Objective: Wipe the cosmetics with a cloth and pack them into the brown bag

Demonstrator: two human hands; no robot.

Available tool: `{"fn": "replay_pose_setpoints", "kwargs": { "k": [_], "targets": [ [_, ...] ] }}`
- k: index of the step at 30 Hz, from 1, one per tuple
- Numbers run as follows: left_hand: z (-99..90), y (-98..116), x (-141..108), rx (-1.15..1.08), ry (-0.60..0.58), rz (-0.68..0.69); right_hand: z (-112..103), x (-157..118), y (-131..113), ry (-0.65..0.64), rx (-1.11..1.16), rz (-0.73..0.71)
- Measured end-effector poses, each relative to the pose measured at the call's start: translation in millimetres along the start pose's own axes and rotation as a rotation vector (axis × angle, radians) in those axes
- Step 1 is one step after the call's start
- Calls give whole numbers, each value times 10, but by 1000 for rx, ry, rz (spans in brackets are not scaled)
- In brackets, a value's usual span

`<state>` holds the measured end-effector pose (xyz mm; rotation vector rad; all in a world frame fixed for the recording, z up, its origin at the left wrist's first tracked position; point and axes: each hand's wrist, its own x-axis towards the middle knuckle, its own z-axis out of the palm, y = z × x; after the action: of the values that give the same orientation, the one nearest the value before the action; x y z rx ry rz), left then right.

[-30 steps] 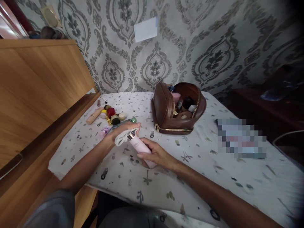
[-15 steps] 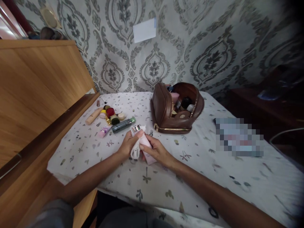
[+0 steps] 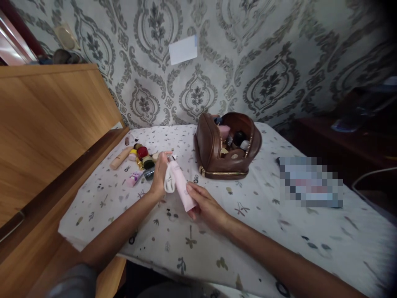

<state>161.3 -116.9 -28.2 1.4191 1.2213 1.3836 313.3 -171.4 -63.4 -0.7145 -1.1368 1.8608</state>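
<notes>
A pale pink tube (image 3: 181, 187) with a silvery cap end is held at its lower end by my right hand (image 3: 207, 203), fingers closed round it. My left hand (image 3: 159, 176) is beside the tube's upper end, partly behind it, with a looped white cord (image 3: 169, 179) hanging at its palm; its grip is partly hidden. A dark green bottle (image 3: 149, 173) lies left of my left hand, partly covered by it. Further left are a pink and purple tube (image 3: 134, 179), a beige tube (image 3: 120, 158), a red-lidded jar (image 3: 142, 152) and several small containers.
An open brown bag (image 3: 228, 163) with cosmetics inside stands at the back centre of the cloth-covered table (image 3: 248, 231). A blurred flat object (image 3: 310, 182) lies on the right. A wooden panel (image 3: 56, 111) borders the left side.
My left hand has straightened and moved up along the tube, while my right hand has shifted to its lower end. More of the tube shows, and the view has tilted slightly.
</notes>
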Motion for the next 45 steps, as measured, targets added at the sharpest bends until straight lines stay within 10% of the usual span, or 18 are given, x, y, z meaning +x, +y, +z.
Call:
{"fn": "replay_pose_setpoints", "kwargs": {
  "k": [5,15,24,29,35,45],
  "targets": [
    [82,101,-30,229,1,297,60,-12,-75,60,195,51],
    [189,-40,-365,539,-364,791,-37,37,-35,180,302,59],
    [-38,-177,15,431,190,419,17,-10,-111,30,295,72],
    [-337,-242,-236,547,-222,295,-39,13,-94,77,151,6],
    [-542,-53,-649,995,-692,483,-159,23,-153,75,-235,-33],
    [-737,-20,-207,884,-124,381,-162,-69,-278,-65,-901,78]
  ]
}}
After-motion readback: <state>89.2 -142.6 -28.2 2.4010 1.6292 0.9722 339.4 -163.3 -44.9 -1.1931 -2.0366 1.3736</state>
